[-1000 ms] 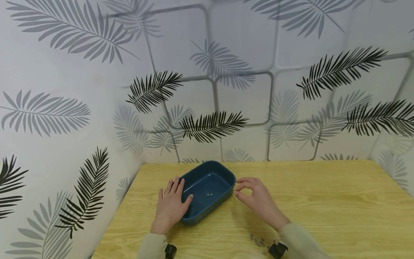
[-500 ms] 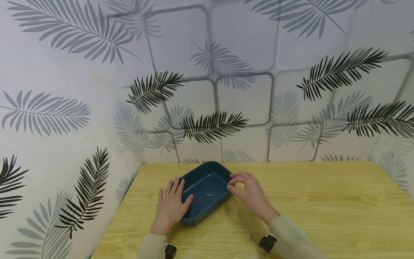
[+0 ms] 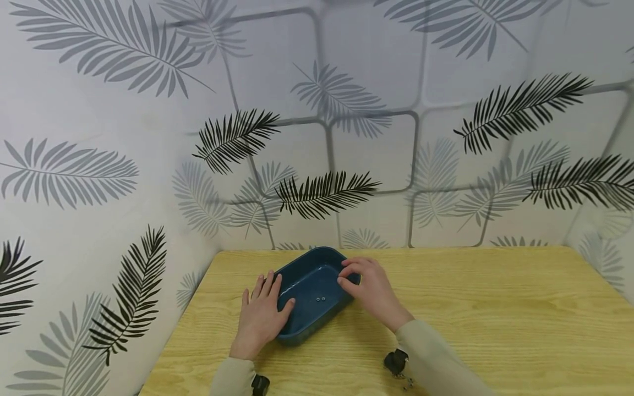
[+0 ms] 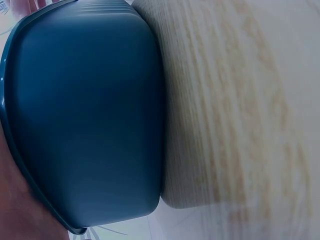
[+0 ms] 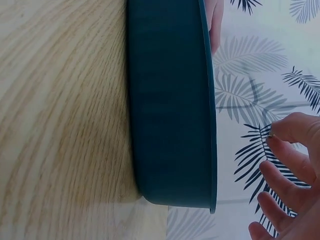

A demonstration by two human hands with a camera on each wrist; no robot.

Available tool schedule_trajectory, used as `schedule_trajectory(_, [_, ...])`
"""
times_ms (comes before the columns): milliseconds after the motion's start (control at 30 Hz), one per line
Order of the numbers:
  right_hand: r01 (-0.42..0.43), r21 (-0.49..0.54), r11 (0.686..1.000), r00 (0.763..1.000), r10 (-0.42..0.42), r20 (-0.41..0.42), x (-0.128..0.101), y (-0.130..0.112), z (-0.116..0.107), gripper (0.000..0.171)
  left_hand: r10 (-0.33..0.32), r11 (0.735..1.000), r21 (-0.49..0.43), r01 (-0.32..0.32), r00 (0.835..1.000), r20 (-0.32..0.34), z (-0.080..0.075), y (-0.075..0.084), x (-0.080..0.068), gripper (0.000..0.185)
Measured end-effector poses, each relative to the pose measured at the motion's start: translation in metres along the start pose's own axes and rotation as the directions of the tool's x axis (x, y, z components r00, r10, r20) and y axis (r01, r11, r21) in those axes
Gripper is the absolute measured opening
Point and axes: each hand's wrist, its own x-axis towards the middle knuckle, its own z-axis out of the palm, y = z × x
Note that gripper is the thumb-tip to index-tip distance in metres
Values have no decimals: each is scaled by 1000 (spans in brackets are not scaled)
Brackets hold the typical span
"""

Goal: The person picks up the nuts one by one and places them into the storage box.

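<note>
A deep blue oblong tray (image 3: 314,280) stands at a slant on the table, with two small metal nuts (image 3: 321,299) on its floor. My left hand (image 3: 262,319) rests spread over the tray's left end, fingers straight and thumb over the inner side. At the opposite end, my right hand (image 3: 372,286) is raised over the rim, thumb and index fingertips together. In the right wrist view a tiny dark piece, seemingly another nut (image 5: 270,135), shows between those fingertips. The other fingers of that hand are loosely bent.
Several loose nuts (image 3: 407,383) lie on the wooden table (image 3: 495,308) near the right forearm, partly hidden by the black wrist camera (image 3: 396,362). A leaf-patterned wall (image 3: 371,159) rises behind the table's back edge.
My right hand has moved left and slightly away from me, from beside the tray's right end to over its rim. The left hand and tray have stayed in place.
</note>
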Motion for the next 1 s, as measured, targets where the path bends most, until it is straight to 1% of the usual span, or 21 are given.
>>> schedule_trajectory(267, [16,-71,997,1000,-15,13,10,1,9,8,1,1000,-4,-1,1000,5,0,0,0,70])
schedule_trajectory(533, [83,-136,987,996,-79,38,20,-2,17,5,3,1000,-6,-3,1000,-14,0,0,-1,70])
schedule_trajectory(700, [119,-172,978,992,-110,60,26,-4,23,4,-4,1000,0,4,1000,-10,0,0,-1,71])
schedule_trajectory(867, [125,-204,971,990,-108,93,30,-5,29,6,-11,1000,-3,12,1000,5,-1,0,-1,71])
schedule_trajectory(1000, [128,-256,958,985,-93,144,33,-6,33,7,-8,1000,-6,8,1000,6,-1,0,0,72])
